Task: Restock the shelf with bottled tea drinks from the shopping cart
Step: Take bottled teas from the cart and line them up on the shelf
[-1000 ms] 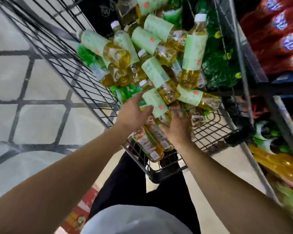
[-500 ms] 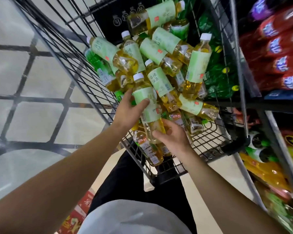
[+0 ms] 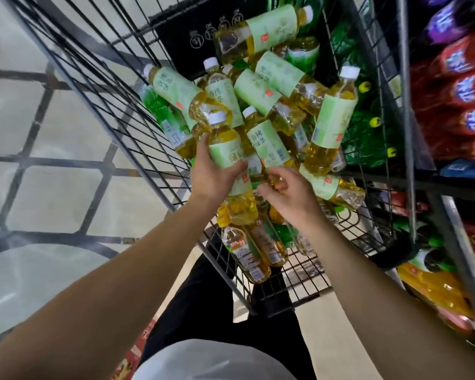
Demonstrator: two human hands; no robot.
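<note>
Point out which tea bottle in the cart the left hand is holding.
The white-capped, pale-green-labelled yellow tea bottle at the pile's near left: the left hand wraps its label. The other bottles lie loose.

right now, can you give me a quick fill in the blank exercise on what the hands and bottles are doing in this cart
1. The left hand grips a tea bottle whose cap is coloured ____.
2. The bottles lie piled in a wire shopping ____.
3. The right hand reaches into the pile with its fingers loosely ____.
4. The labels on the tea bottles are pale ____.

Missing words: white; cart; curled; green
</note>
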